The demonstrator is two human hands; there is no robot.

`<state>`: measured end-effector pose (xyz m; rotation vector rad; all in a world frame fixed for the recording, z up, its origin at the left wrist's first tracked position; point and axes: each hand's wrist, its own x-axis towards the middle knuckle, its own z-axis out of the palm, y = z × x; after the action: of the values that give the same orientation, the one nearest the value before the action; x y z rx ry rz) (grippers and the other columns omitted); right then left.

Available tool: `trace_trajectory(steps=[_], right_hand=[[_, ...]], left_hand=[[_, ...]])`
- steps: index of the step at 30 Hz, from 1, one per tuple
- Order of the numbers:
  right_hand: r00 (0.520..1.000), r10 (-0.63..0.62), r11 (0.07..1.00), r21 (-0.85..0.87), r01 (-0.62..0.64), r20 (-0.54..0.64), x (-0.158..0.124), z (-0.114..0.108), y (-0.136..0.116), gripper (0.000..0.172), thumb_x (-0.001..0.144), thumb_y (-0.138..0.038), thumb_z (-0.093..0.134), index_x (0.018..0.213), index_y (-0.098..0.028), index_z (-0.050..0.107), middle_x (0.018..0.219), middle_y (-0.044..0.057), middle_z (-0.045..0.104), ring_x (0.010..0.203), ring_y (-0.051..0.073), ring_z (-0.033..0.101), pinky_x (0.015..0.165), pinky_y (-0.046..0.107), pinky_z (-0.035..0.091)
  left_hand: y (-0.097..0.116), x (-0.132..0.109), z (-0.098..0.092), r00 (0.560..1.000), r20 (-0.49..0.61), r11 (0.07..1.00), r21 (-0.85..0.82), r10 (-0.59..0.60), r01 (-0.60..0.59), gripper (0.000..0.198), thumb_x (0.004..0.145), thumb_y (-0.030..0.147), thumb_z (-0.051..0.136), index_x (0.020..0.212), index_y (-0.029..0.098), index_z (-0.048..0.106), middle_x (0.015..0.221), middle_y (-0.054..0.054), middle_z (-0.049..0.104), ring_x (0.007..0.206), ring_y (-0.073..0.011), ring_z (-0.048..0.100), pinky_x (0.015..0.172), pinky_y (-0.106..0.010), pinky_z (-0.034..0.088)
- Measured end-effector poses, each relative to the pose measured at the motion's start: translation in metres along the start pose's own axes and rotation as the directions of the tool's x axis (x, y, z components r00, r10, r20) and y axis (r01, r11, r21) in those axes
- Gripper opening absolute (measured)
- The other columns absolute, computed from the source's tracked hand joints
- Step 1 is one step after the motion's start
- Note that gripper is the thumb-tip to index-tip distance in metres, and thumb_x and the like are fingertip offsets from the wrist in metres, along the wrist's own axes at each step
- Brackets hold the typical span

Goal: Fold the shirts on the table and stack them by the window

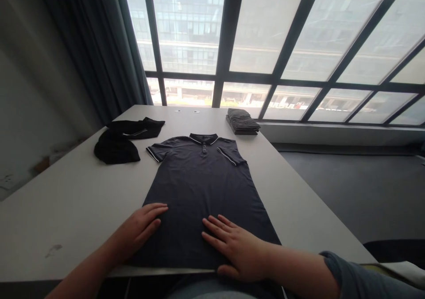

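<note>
A dark grey polo shirt (202,188) with white-trimmed collar and cuffs lies spread front side up on the table, its collar toward the window. One sleeve, on the right, lies folded in over the chest. My left hand (142,226) rests on the shirt's lower left edge with its fingers stretched out. Flat on the lower middle of the shirt lies my right hand (230,243), fingers spread. Neither hand grips the cloth.
The white table (299,210) reaches to the window (259,37). Crumpled black clothing (117,146) lies at the left. A folded stack of striped clothes (242,121) sits at the far right edge. A dark curtain (99,37) hangs at the back left.
</note>
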<state>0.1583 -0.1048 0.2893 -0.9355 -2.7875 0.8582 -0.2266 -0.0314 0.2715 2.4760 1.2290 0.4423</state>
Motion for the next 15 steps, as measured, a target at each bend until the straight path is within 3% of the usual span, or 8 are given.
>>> trace_trajectory(steps=[4,7,11,13,15], right_hand=[[0.995,-0.101,0.995,-0.009,0.102,0.019,0.01,-0.005,0.004,0.079,0.103,-0.053,0.061,0.171,-0.029,0.028,0.176,0.012,0.024,0.164,0.033,0.021,0.133,0.06,0.01],[0.994,0.044,0.994,-0.097,-0.054,-0.104,0.024,-0.016,0.037,0.072,0.105,-0.046,0.057,0.17,-0.028,0.032,0.176,0.011,0.023,0.165,0.032,0.017,0.133,0.06,0.012],[0.875,0.354,0.9,-0.133,-0.414,-0.33,0.033,-0.047,0.107,0.066,0.107,-0.041,0.046,0.168,-0.017,0.036,0.175,0.015,0.029,0.164,0.032,0.021,0.132,0.056,0.022],[0.816,0.398,0.852,-0.161,-0.499,-0.419,0.03,-0.061,0.14,0.066,0.105,-0.035,0.047,0.165,-0.01,0.04,0.173,0.019,0.032,0.163,0.033,0.024,0.132,0.055,0.025],[0.788,0.35,0.844,-0.196,-0.5,-0.506,0.024,-0.068,0.163,0.059,0.104,-0.029,0.042,0.16,-0.009,0.048,0.169,0.018,0.04,0.161,0.031,0.03,0.132,0.053,0.027]], left_hand=[[-0.03,0.048,-0.018,0.993,-0.042,0.99,0.077,-0.111,0.114,0.054,0.102,0.053,0.044,0.136,0.02,0.071,0.142,-0.013,0.07,0.13,-0.0315,0.066,0.113,-0.046,0.053],[-0.03,0.082,-0.024,0.996,-0.041,0.986,0.146,-0.073,0.078,0.052,0.1,0.051,0.047,0.135,0.021,0.07,0.143,-0.013,0.068,0.13,-0.0323,0.066,0.114,-0.048,0.051],[0.009,0.12,-0.002,0.996,0.041,0.979,0.185,0.076,-0.083,0.047,0.101,0.044,0.05,0.139,0.023,0.069,0.147,-0.012,0.066,0.134,-0.0317,0.063,0.116,-0.047,0.048],[0.039,0.135,0.021,0.981,0.11,0.962,0.202,0.162,-0.182,0.049,0.103,0.041,0.05,0.145,0.02,0.064,0.155,-0.013,0.06,0.141,-0.0326,0.057,0.118,-0.049,0.045],[0.068,0.148,0.048,0.949,0.171,0.936,0.19,0.264,-0.295,0.054,0.104,0.043,0.051,0.153,0.019,0.057,0.163,-0.013,0.052,0.151,-0.0333,0.047,0.122,-0.05,0.04]])
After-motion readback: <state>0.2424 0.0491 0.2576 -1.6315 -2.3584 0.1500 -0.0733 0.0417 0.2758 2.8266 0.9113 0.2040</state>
